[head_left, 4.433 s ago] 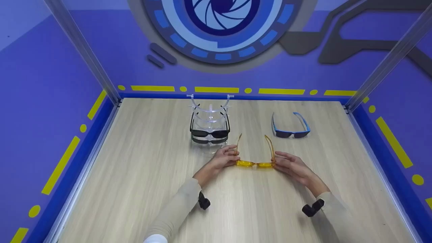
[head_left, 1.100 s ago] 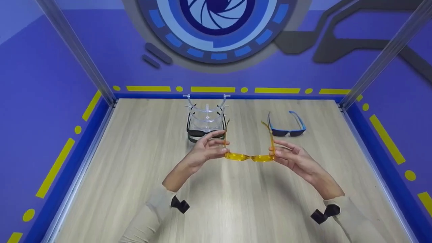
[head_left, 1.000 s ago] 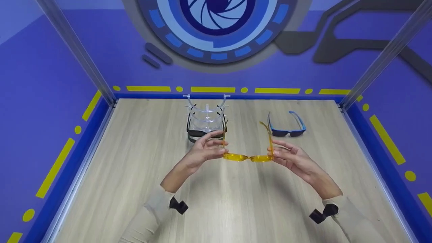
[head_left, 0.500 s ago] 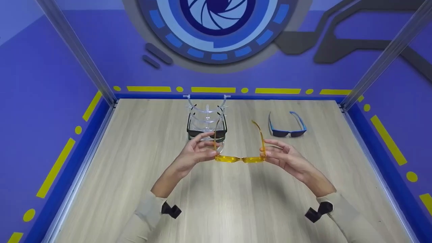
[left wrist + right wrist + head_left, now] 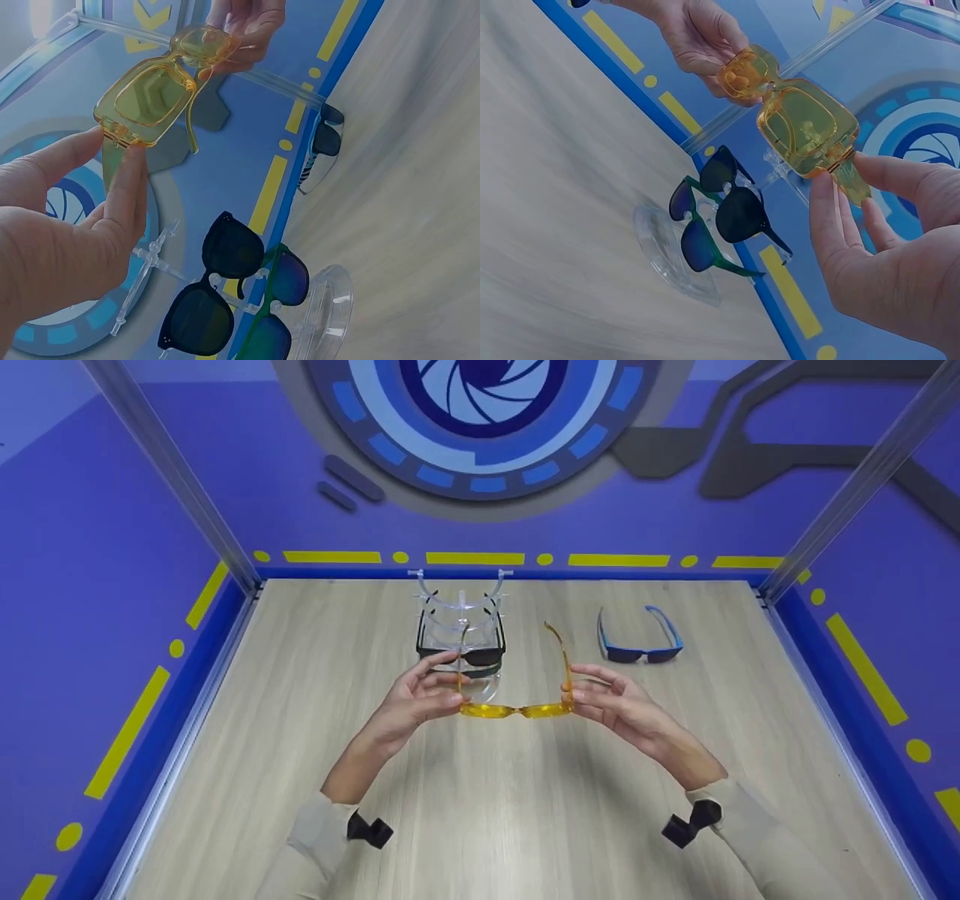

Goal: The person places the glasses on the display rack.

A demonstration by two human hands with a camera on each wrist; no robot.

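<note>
Holding yellow glasses [image 5: 546,710] in the air above the worktop [image 5: 510,810], with both temples unfolded and pointing toward the back wall [image 5: 675,521]. Pinching one hinge corner between thumb and fingers of the left hand [image 5: 405,703], and the opposite corner likewise with the right hand [image 5: 628,709]; clamping both on the frame, apart by its whole width. Facing, just beyond, a clear display stand [image 5: 462,601] loaded with black sunglasses [image 5: 484,658] and, lower down, green-framed sunglasses [image 5: 289,277], partly hidden by the left hand in the head view. Seeing farther right, on the worktop, blue-framed sunglasses [image 5: 660,656], unfolded, with dark lenses toward the head camera. Wearing beige sleeves [image 5: 319,829] and, at each wrist, a small black device [image 5: 364,826]. Seeing too, along the foot of the back wall, yellow dashes [image 5: 475,559].
</note>
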